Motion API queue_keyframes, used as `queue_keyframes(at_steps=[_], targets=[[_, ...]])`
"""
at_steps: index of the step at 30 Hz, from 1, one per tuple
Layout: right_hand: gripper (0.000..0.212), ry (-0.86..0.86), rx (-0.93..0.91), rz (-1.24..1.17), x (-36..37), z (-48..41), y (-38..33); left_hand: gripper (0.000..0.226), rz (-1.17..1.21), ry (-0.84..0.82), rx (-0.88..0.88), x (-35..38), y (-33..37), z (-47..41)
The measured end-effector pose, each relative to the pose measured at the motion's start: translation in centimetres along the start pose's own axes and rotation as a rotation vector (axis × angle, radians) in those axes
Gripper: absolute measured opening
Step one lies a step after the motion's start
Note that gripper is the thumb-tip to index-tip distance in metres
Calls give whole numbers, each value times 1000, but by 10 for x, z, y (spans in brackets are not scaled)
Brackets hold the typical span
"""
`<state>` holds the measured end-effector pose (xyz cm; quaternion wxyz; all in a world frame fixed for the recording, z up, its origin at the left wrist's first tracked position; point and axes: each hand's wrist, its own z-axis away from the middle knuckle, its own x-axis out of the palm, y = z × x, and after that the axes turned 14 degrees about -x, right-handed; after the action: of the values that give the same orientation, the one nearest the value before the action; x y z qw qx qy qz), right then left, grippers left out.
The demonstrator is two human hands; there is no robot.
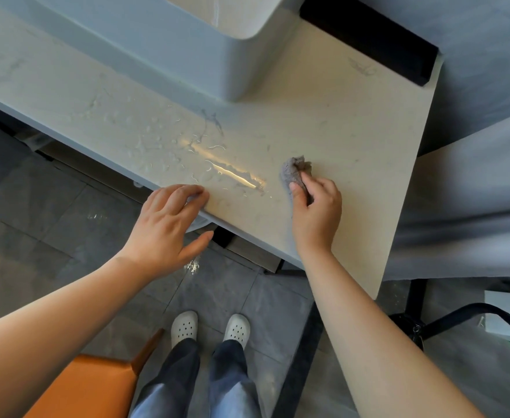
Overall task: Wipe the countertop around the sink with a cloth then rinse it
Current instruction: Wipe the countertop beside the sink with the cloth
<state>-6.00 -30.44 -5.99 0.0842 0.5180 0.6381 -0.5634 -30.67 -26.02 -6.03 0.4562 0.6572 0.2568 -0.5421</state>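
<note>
Right hand (315, 212) grips a crumpled grey cloth (293, 168), thumb and fingers curled round it, and presses it onto the desk (353, 131) near the front edge. Left hand (166, 224) holds nothing: its relaxed fingers rest on the desk's front edge, with the thumb spread below that edge. Water droplets (163, 146) and streaks lie on the desk between the two hands and further left. A white sink (187, 46) stands on the desk behind the wet patch, well apart from the cloth. Below the desk are a grey tiled floor (36, 206), white shoes (184, 327) and an orange chair (97, 384).
</note>
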Motion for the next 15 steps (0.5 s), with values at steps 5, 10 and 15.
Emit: queue_keyframes(at_steps=[5,10,15], targets=[[27,20,-63,25,14,12,-12,61,36,12,9,-6,-9,1],[26,-45,-148,-17,24,39,-37,66,19,49,-123,-16,-30,-10],[28,-230,-171,-190,19,67,-63,63,-23,23,-114,-17,-47,-16]])
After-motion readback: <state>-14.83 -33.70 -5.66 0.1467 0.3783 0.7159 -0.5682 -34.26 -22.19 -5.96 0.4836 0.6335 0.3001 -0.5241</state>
